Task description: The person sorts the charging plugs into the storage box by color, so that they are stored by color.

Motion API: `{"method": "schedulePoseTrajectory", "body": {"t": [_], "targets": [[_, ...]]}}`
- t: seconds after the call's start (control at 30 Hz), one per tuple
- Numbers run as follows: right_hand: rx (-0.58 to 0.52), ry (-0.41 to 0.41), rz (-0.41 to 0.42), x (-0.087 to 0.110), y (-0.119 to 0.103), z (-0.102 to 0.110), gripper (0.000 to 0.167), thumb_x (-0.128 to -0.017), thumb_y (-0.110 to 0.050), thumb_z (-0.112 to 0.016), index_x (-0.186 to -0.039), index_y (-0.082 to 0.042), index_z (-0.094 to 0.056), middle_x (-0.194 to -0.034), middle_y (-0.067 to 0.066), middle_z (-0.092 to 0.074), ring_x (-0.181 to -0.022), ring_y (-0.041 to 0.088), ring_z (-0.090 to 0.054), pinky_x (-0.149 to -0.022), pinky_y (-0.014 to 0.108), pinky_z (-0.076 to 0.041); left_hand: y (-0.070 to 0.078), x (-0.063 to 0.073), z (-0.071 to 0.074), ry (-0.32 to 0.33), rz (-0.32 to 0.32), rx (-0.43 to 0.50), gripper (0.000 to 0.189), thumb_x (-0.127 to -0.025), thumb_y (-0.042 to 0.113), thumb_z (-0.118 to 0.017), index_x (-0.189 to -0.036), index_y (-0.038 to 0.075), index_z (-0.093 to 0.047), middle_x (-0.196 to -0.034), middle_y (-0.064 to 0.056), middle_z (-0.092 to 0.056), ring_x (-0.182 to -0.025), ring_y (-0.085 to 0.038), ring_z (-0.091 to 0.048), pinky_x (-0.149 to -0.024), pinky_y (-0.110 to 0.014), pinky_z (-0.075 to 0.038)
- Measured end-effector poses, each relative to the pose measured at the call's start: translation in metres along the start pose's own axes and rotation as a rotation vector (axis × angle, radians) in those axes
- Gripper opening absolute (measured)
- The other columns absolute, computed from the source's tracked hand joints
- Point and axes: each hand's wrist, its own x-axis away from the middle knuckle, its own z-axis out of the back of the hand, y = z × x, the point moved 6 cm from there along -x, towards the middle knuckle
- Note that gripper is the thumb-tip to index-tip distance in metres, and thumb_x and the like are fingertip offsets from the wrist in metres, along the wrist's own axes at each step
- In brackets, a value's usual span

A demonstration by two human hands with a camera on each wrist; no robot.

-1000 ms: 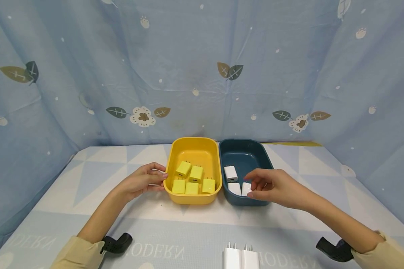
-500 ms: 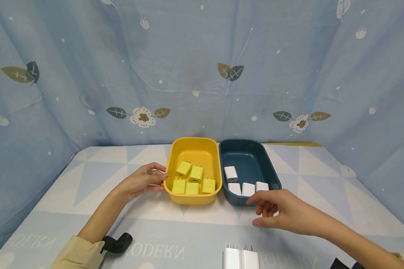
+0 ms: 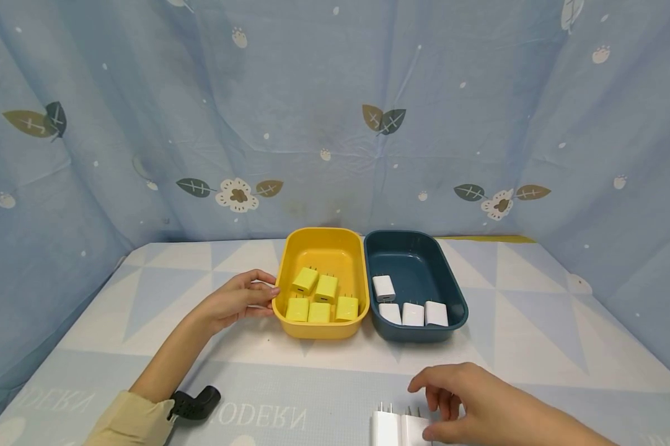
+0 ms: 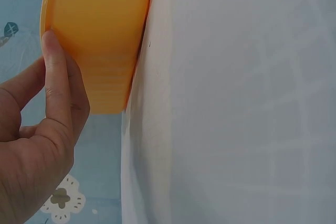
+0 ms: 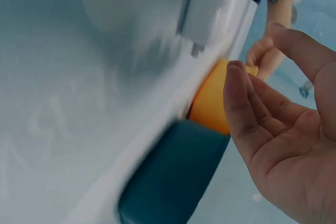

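In the head view, my left hand (image 3: 235, 302) holds the left rim of a yellow bin (image 3: 320, 331); the left wrist view shows a fingertip on that rim. Several yellow plug chargers (image 3: 326, 289) sit in this bin. A dark blue bin (image 3: 415, 334) stands against its right side, with several white plug chargers (image 3: 436, 314) inside. Near me, two larger white chargers (image 3: 387, 428) stand side by side, prongs pointing away. Over the right one of them hovers my right hand (image 3: 474, 406), thumb and fingers apart. A gap shows between that hand and a white charger (image 5: 210, 9) in the right wrist view.
A patterned cloth (image 3: 245, 378) covers the table. Behind both bins hangs a blue curtain (image 3: 335, 93). A yellow strip (image 3: 485, 238) runs along the table's back edge. Black wrist gear (image 3: 195, 404) sits on my left wrist.
My right hand has moved from the blue bin toward me, to the two larger chargers. A white charger at the blue bin's front right corner has come into sight. My left hand stays put.
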Motion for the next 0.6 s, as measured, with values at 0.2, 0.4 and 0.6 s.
{"method": "schedulePoseTrajectory", "body": {"t": [0.2,0.4,0.6], "targets": [[-0.034,-0.029,-0.052,0.003,0.016,-0.015,0.032,-0.086,-0.024,-0.079,-0.115,-0.019,-0.066,-0.084,-0.010,-0.058,-0.075,0.005,-0.055,-0.062,0.021,-0.049,-0.001,0.000,0.001,0.006,0.002,-0.006,0.036,-0.098,0.008,-0.062,-0.124,-0.005,-0.041,-0.105,-0.017,-0.062,-0.086,-0.020,-0.064,-0.080,-0.033,-0.059],[0.045,-0.053,0.053,0.001,0.027,-0.023,0.040,-0.086,-0.035,-0.079,-0.117,-0.015,-0.064,-0.085,-0.018,-0.055,-0.074,-0.002,-0.053,-0.062,0.019,-0.050,-0.001,0.001,0.001,0.019,0.010,-0.013,0.037,-0.098,0.008,-0.062,-0.125,-0.005,-0.041,-0.105,-0.017,-0.062,-0.086,-0.020,-0.064,-0.080,-0.033,-0.059],[0.091,-0.043,0.115,0.003,0.029,-0.027,0.042,-0.087,-0.033,-0.078,-0.119,-0.011,-0.063,-0.088,-0.022,-0.053,-0.074,-0.004,-0.052,-0.061,0.018,-0.051,-0.001,0.000,0.001,0.021,0.009,-0.019,0.038,-0.098,0.010,-0.063,-0.125,-0.006,-0.041,-0.104,-0.015,-0.063,-0.086,-0.019,-0.064,-0.080,-0.032,-0.059]]}}
